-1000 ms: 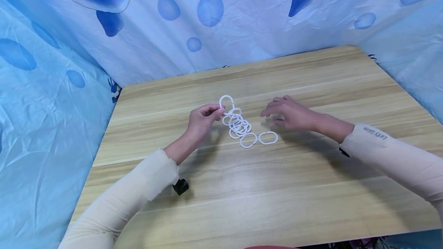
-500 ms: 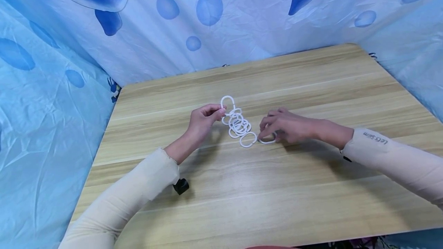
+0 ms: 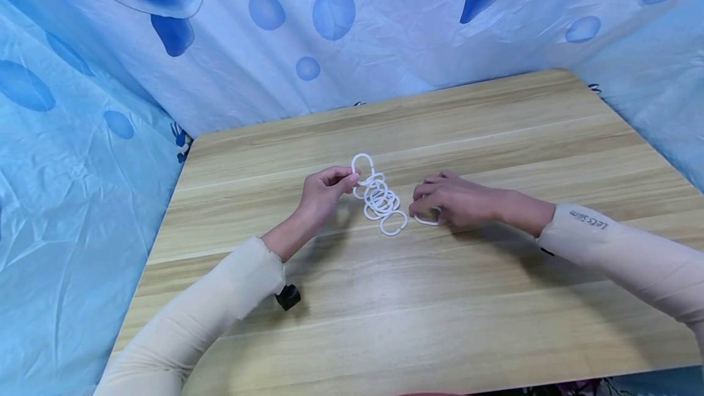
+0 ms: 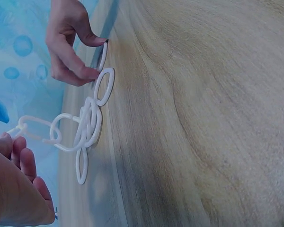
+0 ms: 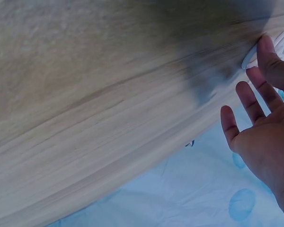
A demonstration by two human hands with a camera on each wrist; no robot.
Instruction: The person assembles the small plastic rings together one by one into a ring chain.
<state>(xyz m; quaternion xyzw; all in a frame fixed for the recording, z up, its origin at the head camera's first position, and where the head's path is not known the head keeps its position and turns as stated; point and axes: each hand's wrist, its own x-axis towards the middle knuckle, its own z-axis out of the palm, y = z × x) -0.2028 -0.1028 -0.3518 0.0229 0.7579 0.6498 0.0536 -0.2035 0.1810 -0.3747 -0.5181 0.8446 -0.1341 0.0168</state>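
My left hand [image 3: 323, 193] pinches the end of a chain of white plastic links between thumb and fingers. Its raised end link [image 3: 362, 154] stands above a heap of overlapping links [image 3: 381, 199]. In the left wrist view, linked open-gapped loops [image 4: 57, 137] hang from those fingertips to the heap. To the right, my right hand [image 3: 459, 200] reaches down over a separate white link [image 3: 426, 223], with thumb and finger at its two ends. The left wrist view shows that link [image 4: 103, 56] between them. Another flat link [image 3: 393, 225] lies between heap and right hand.
The wooden tabletop [image 3: 385, 310] extends around both hands. Blue printed curtains [image 3: 374, 78] hang along its back and sides. A small black device [image 3: 288, 297] sits beneath the left sleeve cuff. Part of a red object [image 3: 429, 394] shows at the bottom edge.
My right hand has come down and forward from above the table onto the separate link, and its thumb and finger have closed on it. The left hand has stayed nearly still with its link.
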